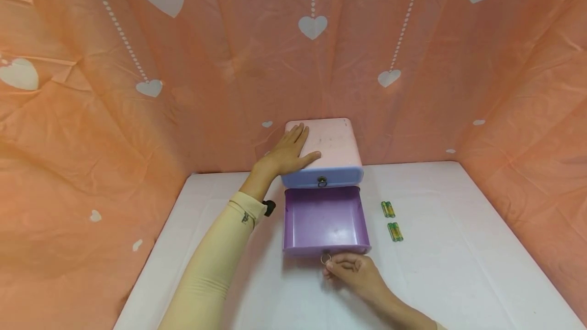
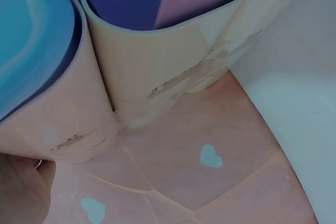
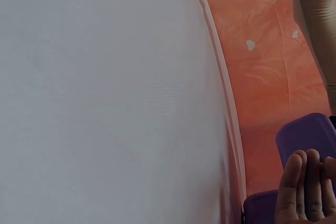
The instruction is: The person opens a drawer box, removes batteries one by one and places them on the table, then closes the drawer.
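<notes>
A small drawer cabinet with a pink top stands against the back curtain. My left hand rests on its top at the left side, fingers spread; only a bit of that hand shows in the left wrist view. The blue upper drawer is closed, its ring pull hanging at the front. Below it, a purple drawer is pulled far out, and its inside is bare. My right hand pinches the metal ring pull on the purple front. In the right wrist view, that hand's fingers overlap the purple drawer front.
To the right of the purple drawer lie two pairs of green batteries, one pair farther back and another pair nearer. A white cloth covers the table. Orange curtains with white hearts enclose the back and sides.
</notes>
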`<control>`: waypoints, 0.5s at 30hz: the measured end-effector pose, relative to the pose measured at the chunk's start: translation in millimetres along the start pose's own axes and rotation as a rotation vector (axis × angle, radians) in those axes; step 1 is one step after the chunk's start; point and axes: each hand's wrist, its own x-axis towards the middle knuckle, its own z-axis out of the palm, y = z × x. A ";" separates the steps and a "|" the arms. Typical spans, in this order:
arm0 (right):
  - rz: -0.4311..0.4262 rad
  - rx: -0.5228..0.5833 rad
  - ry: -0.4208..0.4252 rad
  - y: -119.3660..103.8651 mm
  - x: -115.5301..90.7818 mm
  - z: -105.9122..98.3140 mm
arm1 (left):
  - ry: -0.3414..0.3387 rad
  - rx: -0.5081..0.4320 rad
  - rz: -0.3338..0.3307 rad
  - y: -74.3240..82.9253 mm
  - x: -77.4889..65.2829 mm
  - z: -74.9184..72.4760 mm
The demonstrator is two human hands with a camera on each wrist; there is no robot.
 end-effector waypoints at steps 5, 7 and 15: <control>-0.018 0.008 0.019 -1.4 4.9 -0.4 | 0.003 0.001 0.002 0.0 0.4 0.1; -0.020 0.005 0.027 -1.6 7.0 -0.7 | 0.003 0.002 0.003 0.2 0.6 0.0; -0.039 -0.010 0.058 -4.8 16.9 -1.0 | 0.001 0.004 -0.001 0.0 0.5 -0.3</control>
